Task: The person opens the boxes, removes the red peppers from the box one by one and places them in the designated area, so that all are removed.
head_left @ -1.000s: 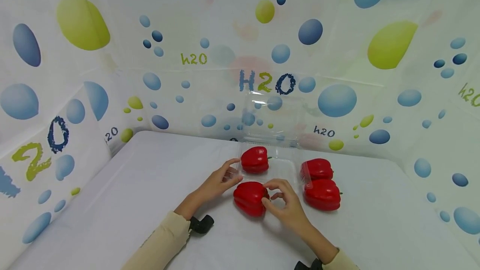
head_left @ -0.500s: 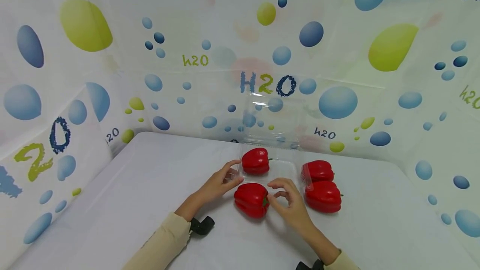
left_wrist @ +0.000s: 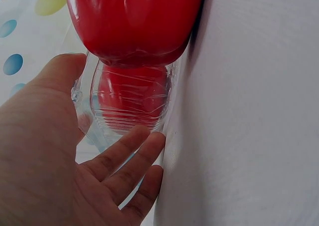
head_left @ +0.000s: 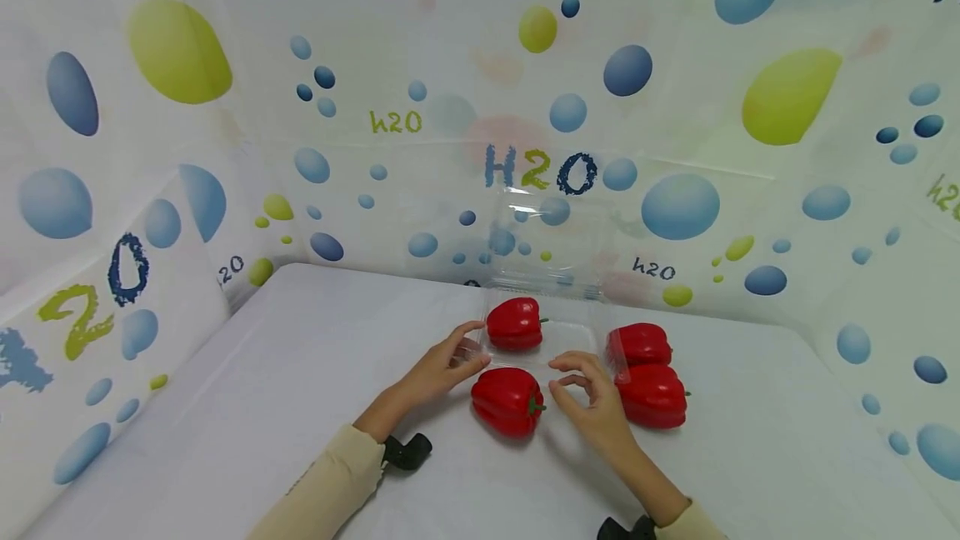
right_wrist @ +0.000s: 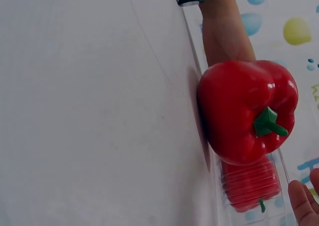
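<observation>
A red bell pepper (head_left: 504, 402) with a green stem lies on its side on the white table, in front of a clear plastic clamshell container (head_left: 573, 336). Inside the container, on the left, rests another red bell pepper (head_left: 513, 323). My left hand (head_left: 435, 369) is at the container's left wall, thumb near the rim and its other fingers (left_wrist: 119, 156) fairly straight along the ribbed side. To the right of the front pepper hovers my right hand (head_left: 596, 407), fingers loosely bent, holding nothing. The right wrist view shows the stem (right_wrist: 269, 122) of that front pepper uncovered.
Two more red peppers sit right of the container, a rear one (head_left: 645, 342) partly behind its clear wall and a nearer one (head_left: 654, 398). The container's lid (head_left: 551, 232) stands raised against the patterned backdrop (head_left: 435, 40). A white cloth covers the table (head_left: 247, 407).
My right hand has let go of the front pepper and drawn away to the right, exposing its green stem. My left hand has stayed at the container's side.
</observation>
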A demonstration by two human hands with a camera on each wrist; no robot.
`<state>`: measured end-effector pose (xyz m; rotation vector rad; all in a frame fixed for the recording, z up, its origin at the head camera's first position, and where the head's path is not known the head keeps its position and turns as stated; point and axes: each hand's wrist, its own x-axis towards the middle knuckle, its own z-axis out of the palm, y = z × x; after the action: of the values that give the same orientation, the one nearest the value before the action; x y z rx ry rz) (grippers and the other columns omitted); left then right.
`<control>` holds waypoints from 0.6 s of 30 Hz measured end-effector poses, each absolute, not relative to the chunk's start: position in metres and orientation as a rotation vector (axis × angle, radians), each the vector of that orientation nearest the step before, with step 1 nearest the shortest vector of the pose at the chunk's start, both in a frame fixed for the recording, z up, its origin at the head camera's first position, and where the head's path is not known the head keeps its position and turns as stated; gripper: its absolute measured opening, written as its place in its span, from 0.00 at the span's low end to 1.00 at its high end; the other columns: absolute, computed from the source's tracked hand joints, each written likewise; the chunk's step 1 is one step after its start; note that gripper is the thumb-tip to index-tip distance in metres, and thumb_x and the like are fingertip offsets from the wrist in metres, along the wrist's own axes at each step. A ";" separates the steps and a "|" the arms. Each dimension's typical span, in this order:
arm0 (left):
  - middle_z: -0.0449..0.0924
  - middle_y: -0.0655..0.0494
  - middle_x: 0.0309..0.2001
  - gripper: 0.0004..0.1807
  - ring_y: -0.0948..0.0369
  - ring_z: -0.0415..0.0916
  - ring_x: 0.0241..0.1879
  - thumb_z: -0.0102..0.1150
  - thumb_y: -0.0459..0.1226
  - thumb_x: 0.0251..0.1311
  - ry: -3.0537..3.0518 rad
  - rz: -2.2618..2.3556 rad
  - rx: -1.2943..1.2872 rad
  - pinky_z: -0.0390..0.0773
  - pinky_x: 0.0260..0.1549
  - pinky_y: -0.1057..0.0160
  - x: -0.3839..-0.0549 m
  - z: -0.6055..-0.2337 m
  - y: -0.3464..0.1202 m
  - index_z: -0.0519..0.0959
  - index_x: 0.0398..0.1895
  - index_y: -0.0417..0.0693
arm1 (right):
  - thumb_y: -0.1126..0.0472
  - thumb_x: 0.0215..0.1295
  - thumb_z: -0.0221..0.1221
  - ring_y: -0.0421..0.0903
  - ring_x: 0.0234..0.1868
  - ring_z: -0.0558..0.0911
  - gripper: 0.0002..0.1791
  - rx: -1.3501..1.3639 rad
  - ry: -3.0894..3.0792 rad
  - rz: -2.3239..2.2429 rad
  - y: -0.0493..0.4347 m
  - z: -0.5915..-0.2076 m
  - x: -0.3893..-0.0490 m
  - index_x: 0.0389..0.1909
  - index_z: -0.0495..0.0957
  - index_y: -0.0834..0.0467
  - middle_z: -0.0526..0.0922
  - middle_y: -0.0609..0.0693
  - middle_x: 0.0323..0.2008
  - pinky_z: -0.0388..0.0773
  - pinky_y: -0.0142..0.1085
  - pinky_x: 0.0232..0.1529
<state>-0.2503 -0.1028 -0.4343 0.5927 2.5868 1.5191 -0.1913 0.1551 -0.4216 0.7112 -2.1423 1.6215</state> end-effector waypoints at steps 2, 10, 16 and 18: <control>0.75 0.51 0.57 0.34 0.53 0.74 0.56 0.57 0.51 0.65 2.586 1.515 0.596 0.75 0.57 0.51 -0.250 -0.434 -0.103 0.58 0.72 0.61 | 0.75 0.58 0.63 0.39 0.50 0.75 0.16 0.692 -2.152 1.622 0.157 -0.420 -0.192 0.47 0.77 0.64 0.76 0.62 0.49 0.80 0.30 0.48; 0.75 0.52 0.57 0.35 0.54 0.74 0.56 0.58 0.53 0.64 2.586 1.527 0.568 0.76 0.56 0.51 -0.250 -0.435 -0.102 0.58 0.72 0.62 | 0.75 0.58 0.63 0.39 0.50 0.75 0.16 0.642 -2.215 1.527 0.161 -0.416 -0.197 0.48 0.78 0.62 0.78 0.58 0.50 0.77 0.29 0.52; 0.75 0.52 0.57 0.35 0.54 0.73 0.56 0.59 0.52 0.64 2.589 1.523 0.546 0.75 0.57 0.50 -0.249 -0.434 -0.102 0.59 0.72 0.64 | 0.71 0.59 0.64 0.41 0.51 0.75 0.15 0.641 -2.281 1.519 0.163 -0.411 -0.201 0.48 0.78 0.59 0.78 0.58 0.50 0.79 0.38 0.52; 0.75 0.52 0.57 0.35 0.54 0.73 0.57 0.58 0.52 0.64 2.585 1.525 0.553 0.75 0.57 0.50 -0.250 -0.435 -0.101 0.59 0.72 0.64 | 0.70 0.60 0.64 0.42 0.51 0.75 0.15 0.635 -2.298 1.515 0.164 -0.410 -0.203 0.47 0.78 0.59 0.78 0.57 0.50 0.79 0.39 0.51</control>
<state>-0.2496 -0.1012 -0.4349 0.5529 2.5849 1.5252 -0.2032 0.1643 -0.4104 0.6346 -2.2982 1.5152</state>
